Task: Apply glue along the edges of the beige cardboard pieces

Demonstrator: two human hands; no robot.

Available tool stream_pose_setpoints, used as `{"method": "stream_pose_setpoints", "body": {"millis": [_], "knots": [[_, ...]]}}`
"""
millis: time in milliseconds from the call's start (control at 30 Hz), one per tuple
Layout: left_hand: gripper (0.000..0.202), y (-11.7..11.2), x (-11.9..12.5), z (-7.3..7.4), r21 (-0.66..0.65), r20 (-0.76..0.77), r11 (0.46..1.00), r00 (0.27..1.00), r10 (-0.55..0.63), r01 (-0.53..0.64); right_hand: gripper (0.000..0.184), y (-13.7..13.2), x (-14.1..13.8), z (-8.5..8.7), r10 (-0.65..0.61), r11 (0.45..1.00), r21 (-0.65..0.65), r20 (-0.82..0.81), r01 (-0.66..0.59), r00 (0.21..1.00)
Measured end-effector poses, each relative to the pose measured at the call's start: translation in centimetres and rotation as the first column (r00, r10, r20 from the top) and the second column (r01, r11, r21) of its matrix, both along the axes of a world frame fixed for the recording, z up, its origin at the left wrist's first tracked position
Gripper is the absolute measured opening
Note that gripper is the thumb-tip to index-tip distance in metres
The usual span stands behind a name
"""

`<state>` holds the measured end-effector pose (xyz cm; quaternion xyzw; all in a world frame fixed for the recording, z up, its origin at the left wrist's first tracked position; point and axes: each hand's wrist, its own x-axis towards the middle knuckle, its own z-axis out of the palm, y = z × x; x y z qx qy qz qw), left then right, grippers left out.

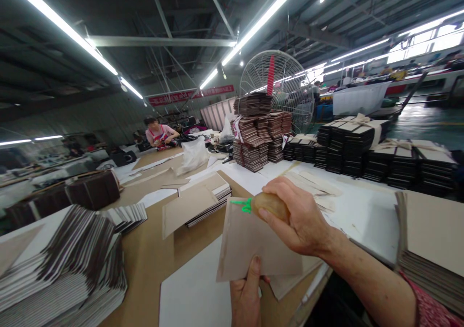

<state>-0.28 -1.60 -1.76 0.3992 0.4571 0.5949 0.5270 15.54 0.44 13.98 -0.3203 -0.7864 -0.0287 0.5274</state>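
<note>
My left hand (248,291) grips the lower edge of a flat beige board panel (250,240), its thumb on the near face and fingers behind. My right hand (299,216) is closed round the rounded wooden handle of an awl (270,207). Bright green material wraps the awl's front end, and a thin point reaches left to the panel's upper left edge. Whether the point touches the panel, I cannot tell. Just beyond the panel lies a small stack of similar boards (205,196), the top one askew. Another beige piece (290,281) lies partly under the held panel.
Large stacks of boards stand at left (72,269) and right (435,235). Tied brown bundles (257,134) rise before a caged fan (290,71), with black-edged bundles (348,138) beside them. A plastic bag (195,153) lies on the table. Another person (159,134) works at the far end.
</note>
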Motion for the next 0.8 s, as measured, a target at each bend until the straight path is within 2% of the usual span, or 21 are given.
{"method": "stream_pose_setpoints", "body": {"millis": [67, 200, 367, 533, 700, 800], "knots": [[0.042, 0.0, 0.0, 0.0, -0.012, 0.017, 1.0, 1.0, 0.011, -0.011, 0.022, -0.3, -0.1, -0.1, -0.002, 1.0, -0.008, -0.007, 0.002, 1.0], [0.043, 0.1, 0.0, 0.0, -0.018, -0.015, 1.0, 1.0, 0.015, -0.015, 0.018, -0.9, -0.4, -0.3, 0.072, 0.991, -0.118, 0.048, -0.066, 0.996], [0.042, 0.2, 0.2, 0.0, 0.003, -0.035, 0.996, 0.995, 0.089, -0.089, 0.019, -0.5, -0.1, 0.0, 0.012, 0.999, -0.032, -0.021, -0.013, 1.0], [0.051, 0.2, 0.6, 0.3, -0.026, 0.033, 0.99, 0.99, 0.138, -0.137, 0.02, -0.4, 0.5, 0.3, 0.05, 0.994, -0.104, 0.043, -0.045, 0.998], [0.05, 0.1, 0.5, 0.4, -0.026, 0.042, 0.993, 0.992, 0.12, -0.119, 0.023, 0.2, 0.7, 0.2, 0.005, 1.0, -0.016, -0.023, -0.006, 1.0], [0.048, 0.1, 0.4, 0.4, -0.041, 0.049, 0.992, 0.992, 0.119, -0.117, 0.021, 0.6, 1.1, 0.4, -0.015, 1.0, -0.014, 0.01, 0.015, 1.0]]}}
